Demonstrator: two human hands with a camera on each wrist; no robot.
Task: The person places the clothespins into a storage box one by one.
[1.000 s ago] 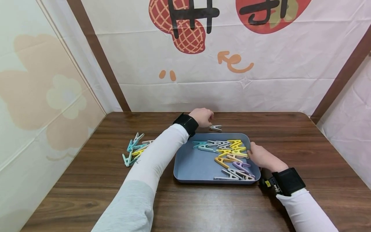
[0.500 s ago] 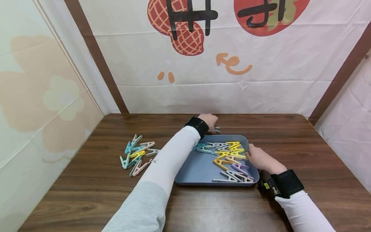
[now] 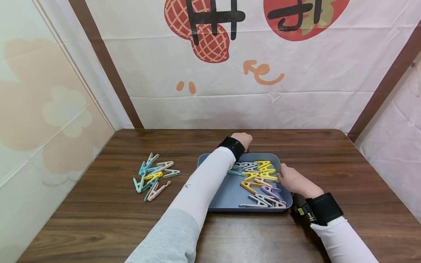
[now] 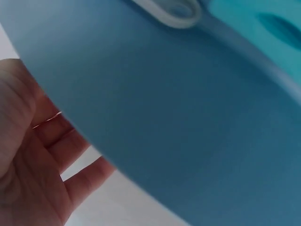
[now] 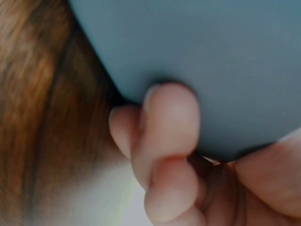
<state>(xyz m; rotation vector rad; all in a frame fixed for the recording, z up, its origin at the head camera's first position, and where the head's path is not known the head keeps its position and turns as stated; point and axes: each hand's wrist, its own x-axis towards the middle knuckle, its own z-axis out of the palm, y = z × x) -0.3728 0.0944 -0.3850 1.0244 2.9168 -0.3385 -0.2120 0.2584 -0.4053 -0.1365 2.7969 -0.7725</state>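
My right hand (image 3: 294, 179) grips the right side of a blue-grey tray (image 3: 225, 195); in the right wrist view its fingers (image 5: 174, 122) press on the tray's wall. My left hand (image 3: 243, 140) is just beyond the tray's far rim, the forearm stretched across the tray. In the left wrist view the left fingers (image 4: 84, 181) reach behind the tray wall (image 4: 141, 113), and their tips are hidden, so I cannot tell what they hold. Several clothespins lie in the tray, among them yellow ones (image 3: 251, 176), an orange one (image 3: 249, 186), a purple one (image 3: 270, 190) and white ones.
Left of the tray, a loose pile of clothespins lies on the wooden table (image 3: 98, 219): turquoise, a yellow one (image 3: 154, 175), a pink one (image 3: 158, 191) and a grey one (image 3: 171, 173). A printed cloth (image 3: 210, 106) hangs behind the table's far edge.
My left hand has moved right along the tray's far side to where a grey clothespin lay; that clothespin is now out of sight. The right hand keeps its grip on the tray.
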